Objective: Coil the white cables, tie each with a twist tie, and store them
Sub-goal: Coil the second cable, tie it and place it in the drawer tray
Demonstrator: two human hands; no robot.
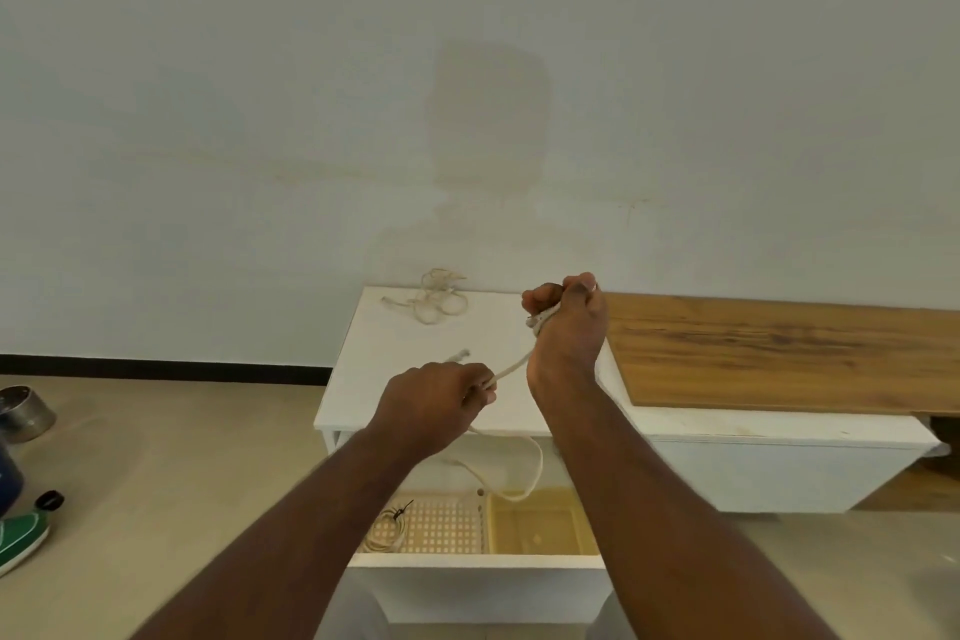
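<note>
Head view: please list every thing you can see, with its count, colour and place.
cable being coiled: 1, white, wound on the right hand, slack hanging over the drawer
loose cable: 1, white, back of the cabinet top
tied coil: 1, white with a dark tie, drawer's left tray
cabinet: 1, white, centre
drawer: 1, white, open, below the hands
wooden board: 1, brown, right
metal bowl: 1, grey, floor at left
shoe: 1, green, floor at left
left hand: 1, pinches the cable
right hand: 1, grips the wound cable

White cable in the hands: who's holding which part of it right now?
The right hand grips the wound coils of the white cable; the left hand pinches the strand just below, its tail hanging loose.
</note>
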